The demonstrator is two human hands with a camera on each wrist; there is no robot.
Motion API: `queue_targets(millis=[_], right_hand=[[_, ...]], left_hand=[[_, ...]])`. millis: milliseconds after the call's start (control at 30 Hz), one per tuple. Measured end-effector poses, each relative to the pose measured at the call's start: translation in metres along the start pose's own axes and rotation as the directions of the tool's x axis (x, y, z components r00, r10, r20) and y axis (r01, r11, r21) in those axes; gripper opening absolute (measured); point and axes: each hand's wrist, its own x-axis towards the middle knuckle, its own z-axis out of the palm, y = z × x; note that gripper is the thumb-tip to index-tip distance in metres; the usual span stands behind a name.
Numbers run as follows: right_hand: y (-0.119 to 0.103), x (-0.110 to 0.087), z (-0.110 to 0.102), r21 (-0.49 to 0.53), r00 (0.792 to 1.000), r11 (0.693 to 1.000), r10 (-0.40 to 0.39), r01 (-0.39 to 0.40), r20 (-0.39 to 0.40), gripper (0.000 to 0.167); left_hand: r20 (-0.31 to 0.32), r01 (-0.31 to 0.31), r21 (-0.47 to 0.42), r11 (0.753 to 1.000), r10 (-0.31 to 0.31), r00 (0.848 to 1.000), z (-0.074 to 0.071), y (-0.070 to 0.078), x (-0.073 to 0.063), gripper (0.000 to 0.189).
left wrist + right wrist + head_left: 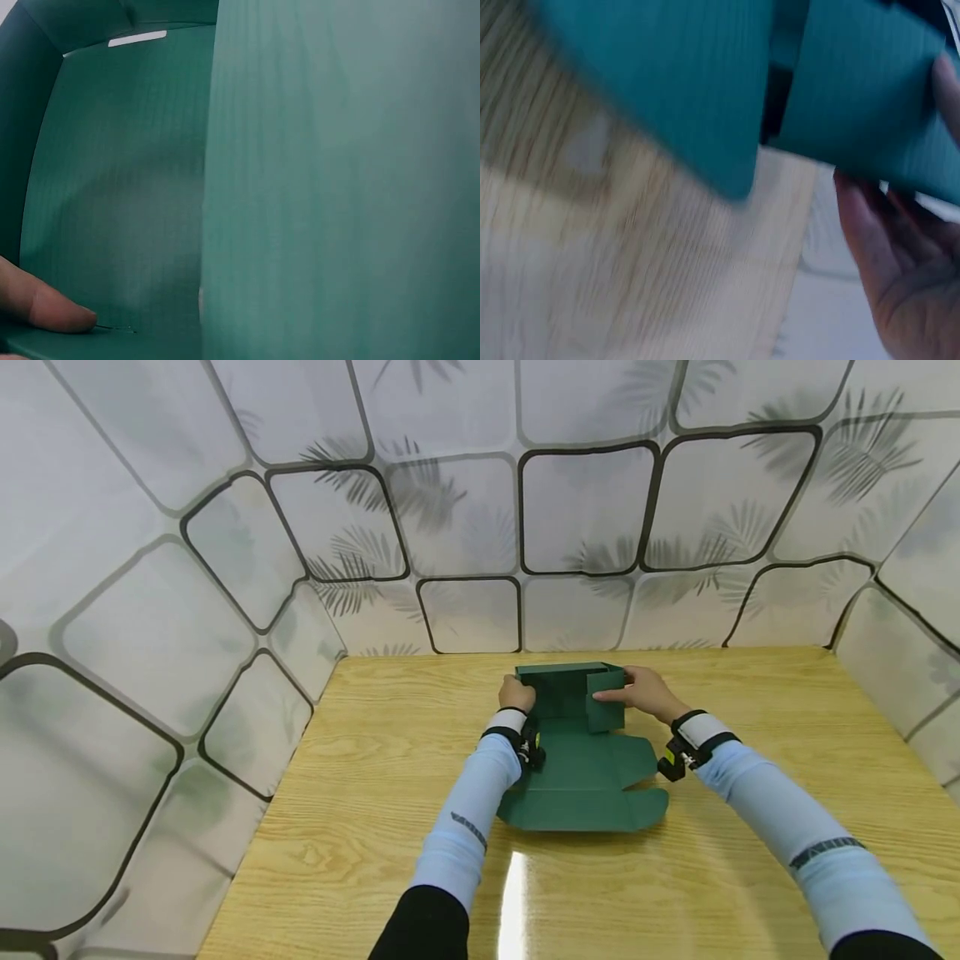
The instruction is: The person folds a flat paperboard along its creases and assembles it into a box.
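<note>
A green cardboard box point(573, 756), partly folded, sits on the table with its long flap spread towards me. Its far tray part has raised walls. At the tray's left end, my left hand point(517, 693) grips the wall; in the left wrist view the thumb point(58, 311) lies over the inner side, and most other fingers are hidden. On the right end, my right hand point(647, 692) pinches a raised side panel point(604, 702), thumb on the near face and fingers behind it. The right wrist view shows those fingers point(866, 232) under the panel edge.
The wooden table point(375, 777) carries the box near its far edge. A white patterned curtain point(585, 510) stands behind and to the left and right of the table. Wrist cameras point(678, 758) are strapped on both forearms, close to the box flaps.
</note>
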Motion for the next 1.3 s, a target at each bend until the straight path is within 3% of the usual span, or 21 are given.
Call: queue_targets(millis=[133, 367, 567, 767, 900, 1200, 1300], right_hand=[[-0.013, 0.002, 0.012, -0.077, 0.994, 0.996, 0.033, -0.041, -0.102, 0.044], [-0.027, 0.01, 0.032, -0.105, 0.97, 0.983, 0.128, -0.152, -0.207, 0.082], [-0.026, 0.019, 0.049, -0.003, 0.919, 0.984, 0.167, -0.18, -0.359, 0.061], [-0.024, 0.026, 0.062, -0.036, 0.849, 0.981, 0.145, -0.189, -0.508, 0.029], [-0.024, 0.033, 0.069, 0.003, 0.805, 0.977, 0.179, -0.215, -0.566, 0.028], [-0.023, 0.035, 0.074, -0.001, 0.757, 0.975, 0.173, -0.224, -0.63, 0.022], [-0.023, 0.036, 0.075, -0.004, 0.756, 0.973, 0.177, -0.231, -0.63, 0.023]], left_hand=[[0.015, 0.007, 0.015, 1.0, -0.008, 1.0, 0.001, 0.0, 0.002, 0.057], [-0.01, -0.001, 0.067, 0.998, 0.002, 1.0, 0.0, 0.0, 0.01, 0.061], [0.026, -0.017, 0.062, 0.998, 0.015, 1.0, 0.001, 0.0, 0.011, 0.06], [0.041, 0.014, 0.038, 0.999, -0.016, 0.999, 0.0, 0.001, 0.008, 0.058], [0.021, 0.018, 0.055, 0.998, -0.02, 1.0, -0.003, 0.002, 0.008, 0.057], [-0.018, 0.013, 0.096, 0.995, -0.011, 1.0, -0.002, 0.005, 0.005, 0.056], [-0.015, 0.01, 0.095, 0.995, -0.009, 1.0, 0.001, 0.002, 0.008, 0.057]])
